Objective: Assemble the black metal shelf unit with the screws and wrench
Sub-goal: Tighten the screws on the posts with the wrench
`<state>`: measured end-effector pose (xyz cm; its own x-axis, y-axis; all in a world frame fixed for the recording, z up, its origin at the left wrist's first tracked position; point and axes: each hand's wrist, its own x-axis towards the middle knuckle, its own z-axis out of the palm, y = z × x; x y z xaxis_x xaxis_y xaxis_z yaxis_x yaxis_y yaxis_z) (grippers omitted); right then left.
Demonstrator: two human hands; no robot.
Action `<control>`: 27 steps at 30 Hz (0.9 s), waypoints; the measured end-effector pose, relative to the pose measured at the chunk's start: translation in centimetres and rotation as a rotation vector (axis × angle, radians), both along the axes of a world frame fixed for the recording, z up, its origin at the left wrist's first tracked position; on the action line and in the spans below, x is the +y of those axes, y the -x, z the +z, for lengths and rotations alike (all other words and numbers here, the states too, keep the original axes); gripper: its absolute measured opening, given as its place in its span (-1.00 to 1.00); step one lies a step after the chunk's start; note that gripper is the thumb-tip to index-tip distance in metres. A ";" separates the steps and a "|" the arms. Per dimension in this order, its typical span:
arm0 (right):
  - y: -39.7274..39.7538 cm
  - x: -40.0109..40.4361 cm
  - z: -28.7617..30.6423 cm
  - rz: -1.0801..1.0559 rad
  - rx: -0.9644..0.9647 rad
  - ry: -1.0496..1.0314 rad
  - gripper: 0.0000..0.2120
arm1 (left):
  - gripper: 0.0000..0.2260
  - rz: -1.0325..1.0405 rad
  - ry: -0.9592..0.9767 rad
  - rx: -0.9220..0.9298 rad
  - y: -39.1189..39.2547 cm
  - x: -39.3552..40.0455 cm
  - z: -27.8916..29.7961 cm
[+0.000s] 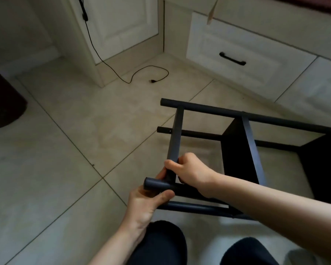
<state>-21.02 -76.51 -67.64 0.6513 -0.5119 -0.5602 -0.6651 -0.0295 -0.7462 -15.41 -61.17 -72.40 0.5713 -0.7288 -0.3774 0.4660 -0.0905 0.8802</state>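
Note:
The black metal shelf unit (243, 134) lies on its side on the tiled floor, its round legs pointing left and two dark shelf panels standing on edge to the right. My left hand (149, 199) grips the end of the nearest leg (155, 184) from below. My right hand (187, 169) curls round the lower end of the flat crossbar (175, 138) where it meets that leg. No screw or wrench shows in the frame; anything small under my fingers is hidden.
White cabinets (122, 25) and a drawer with a black handle (232, 58) line the far side. A black cable (141, 73) trails across the floor tiles. A dark round object (2, 100) sits at the left edge. My knees (161, 243) are at the bottom.

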 end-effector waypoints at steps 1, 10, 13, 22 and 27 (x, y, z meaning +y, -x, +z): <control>0.3 0.0 -0.5 0.010 0.007 0.007 -0.67 | -0.50 -0.006 -0.004 0.013 0.2 0.0 -0.5; 2.1 0.1 -3.7 0.043 0.044 0.134 -0.69 | -0.44 -0.033 -0.063 0.065 0.7 0.2 -3.9; 2.0 -0.2 -3.8 0.021 0.028 0.124 -0.68 | -0.46 -0.049 -0.074 -0.066 0.2 0.0 -3.7; 0.8 -1.3 -3.8 0.022 0.031 -0.033 -0.76 | -0.55 -0.180 -0.109 -0.339 -1.3 -0.3 -1.8; -0.4 -2.7 -3.7 0.045 -0.005 0.037 -0.66 | -0.53 -0.226 -0.114 -0.367 -1.5 -0.1 -1.7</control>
